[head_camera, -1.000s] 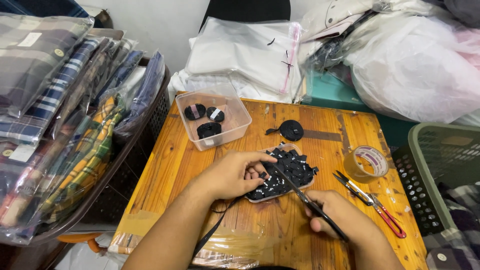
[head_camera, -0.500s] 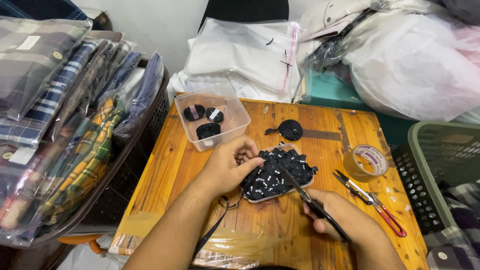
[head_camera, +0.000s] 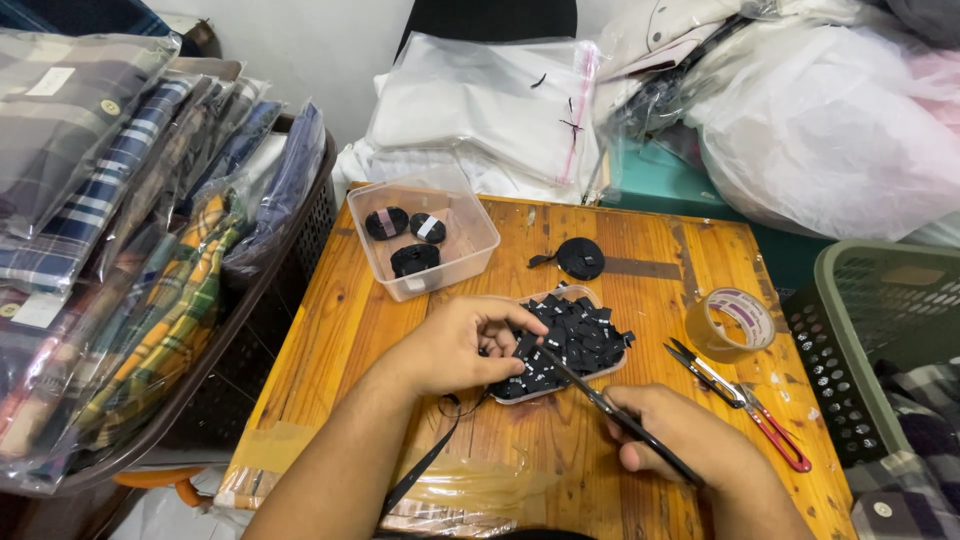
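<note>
black scissors (head_camera: 600, 408) being gripped in the closed right hand (head_camera: 672, 440), left hand (head_camera: 462, 345) curled, pinching black ribbon (head_camera: 425, 462) beside a tray of cut black labels (head_camera: 565, 345), 3 ribbon rolls (head_camera: 408, 238) lying in a clear tub (head_camera: 470, 240)

Small labels (head_camera: 570, 345): a heap of black cut pieces with small white marks, in a shallow clear tray at the table middle; the left hand (head_camera: 465, 345) touches the heap.
Label rolls (head_camera: 405, 240): three black rolls inside a clear plastic box on the table's far left part.
Single roll (head_camera: 580, 258): black, lying alone on the table behind the tray.
Shirt packages (head_camera: 120, 230): clear bags with checked and striped shirts, standing in a dark basket at the left.
White bags (head_camera: 490, 110): flat clear and white packages behind the table.
</note>
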